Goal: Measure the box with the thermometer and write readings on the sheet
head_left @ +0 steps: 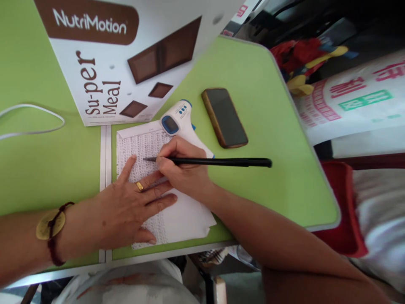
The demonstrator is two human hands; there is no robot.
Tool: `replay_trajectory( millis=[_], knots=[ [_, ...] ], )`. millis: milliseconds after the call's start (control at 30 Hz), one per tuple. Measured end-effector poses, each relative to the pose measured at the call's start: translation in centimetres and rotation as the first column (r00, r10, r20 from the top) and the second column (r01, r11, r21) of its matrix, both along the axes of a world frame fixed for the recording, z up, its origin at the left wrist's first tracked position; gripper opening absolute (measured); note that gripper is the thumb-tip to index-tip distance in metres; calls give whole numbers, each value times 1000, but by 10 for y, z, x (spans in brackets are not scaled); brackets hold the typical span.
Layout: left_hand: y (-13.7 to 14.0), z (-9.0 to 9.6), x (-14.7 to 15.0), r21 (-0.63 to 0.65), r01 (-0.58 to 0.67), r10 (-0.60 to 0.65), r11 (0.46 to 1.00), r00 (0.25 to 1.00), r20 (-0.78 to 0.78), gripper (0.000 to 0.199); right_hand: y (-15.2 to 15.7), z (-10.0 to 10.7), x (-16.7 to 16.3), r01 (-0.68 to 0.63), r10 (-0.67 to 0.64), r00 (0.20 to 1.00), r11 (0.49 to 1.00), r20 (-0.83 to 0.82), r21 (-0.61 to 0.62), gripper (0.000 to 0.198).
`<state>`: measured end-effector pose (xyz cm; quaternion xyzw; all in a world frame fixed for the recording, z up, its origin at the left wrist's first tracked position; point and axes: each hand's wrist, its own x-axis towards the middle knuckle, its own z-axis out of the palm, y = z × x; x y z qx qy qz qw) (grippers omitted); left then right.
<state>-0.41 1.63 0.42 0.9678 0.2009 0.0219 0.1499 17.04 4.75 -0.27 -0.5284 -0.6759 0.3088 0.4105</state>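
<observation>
My right hand (186,171) pinches a black pen (228,162), its tip resting at or just above a sheet of paper (186,215) covered in rows of small handwriting. Fingers spread, my left hand (136,202) lies flat across the sheet and holds nothing. A gold ring and a cord bracelet with a round gold disc (50,223) are on that hand and wrist. Just beyond the right hand, a white and blue handheld thermometer (179,118) lies on the sheet's upper corner. Part of the writing is hidden beneath both hands.
A white box printed "NutriMotion" (107,63) stands behind the paper on the green table (278,126). A dark phone in a brown case (224,117) lies right of the thermometer. At left runs a white cable (47,109). Beyond the right edge are a printed white bag (354,93) and a red seat (344,211).
</observation>
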Motion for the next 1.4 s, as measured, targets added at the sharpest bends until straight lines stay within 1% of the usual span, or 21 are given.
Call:
replay_trajectory(
  millis=[167, 300, 433, 567, 700, 900, 1033, 1233, 1400],
  knots=[
    [0, -1, -1, -1, 12, -12, 1000, 1000, 15, 77, 0, -3, 1, 40, -39, 998, 999, -52, 16, 10],
    [0, -1, -1, -20, 6, -6, 1000, 1000, 11, 76, 1, -3, 1, 38, -34, 995, 999, -93, 38, 10],
    [1, 0, 0, -7, 7, -7, 1000, 1000, 3, 76, 1, -2, 1, 25, -23, 997, 999, -76, 28, 9],
    [1, 1, 1, 2, 6, -6, 1000, 1000, 3, 74, 1, -1, 0, -33, 33, 998, 999, -56, 4, 8],
    [0, 0, 0, -12, -2, 2, 1000, 1000, 4, 74, 0, -1, 0, -52, 52, 998, 999, -29, -14, 9],
    [0, 0, 0, -45, -3, 4, 999, 1000, 4, 77, 0, -2, 0, -81, 81, 996, 997, -32, 3, 10],
    [1, 0, 1, -44, -4, 4, 999, 1000, 3, 77, 0, -2, 0, -96, 97, 995, 995, -28, 12, 10],
    [1, -1, 1, -40, -2, 2, 999, 1000, -2, 77, -2, -3, 0, -88, 87, 996, 996, -6, -33, 7],
    [0, -1, 0, -24, -4, 5, 1000, 1000, 7, 76, -1, -2, 0, -95, 94, 995, 995, -10, -39, 7]
  ],
)
